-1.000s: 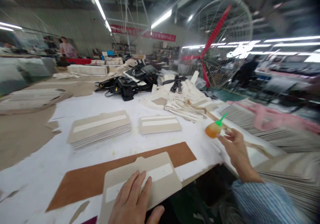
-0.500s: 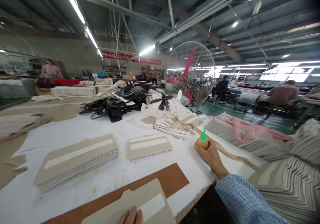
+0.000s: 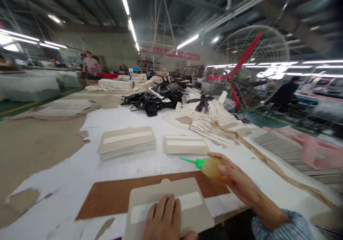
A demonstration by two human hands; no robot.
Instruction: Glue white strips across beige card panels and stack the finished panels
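My right hand (image 3: pixel 238 177) is wrapped round a squeeze bottle (image 3: pixel 211 168) of amber liquid, probably glue, with a green nozzle. The bottle is tipped on its side, its nozzle pointing left above the table. My left hand (image 3: pixel 164 218) lies flat with fingers stretched on a beige panel (image 3: pixel 193 211) that has a white strip across it. Under the panel's far edge is a brown board (image 3: pixel 112 193). Beyond the board sit a thick stack of similar panels (image 3: pixel 128 143) and a lower stack (image 3: pixel 187 145) to its right.
Black straps and parts (image 3: pixel 150 102) lie heaped at the back, beside cream fabric strips (image 3: pixel 211 125). A large fan (image 3: pixel 249 68) stands at the far right. Grey layered pieces with a pink strap (image 3: pixel 318 149) lie on the right. A person (image 3: pixel 91 65) stands in the far left background.
My right hand has brought the bottle leftward and tipped it from nozzle-up to nozzle-left. My left hand now shows more fully on the panel. The view has turned left.
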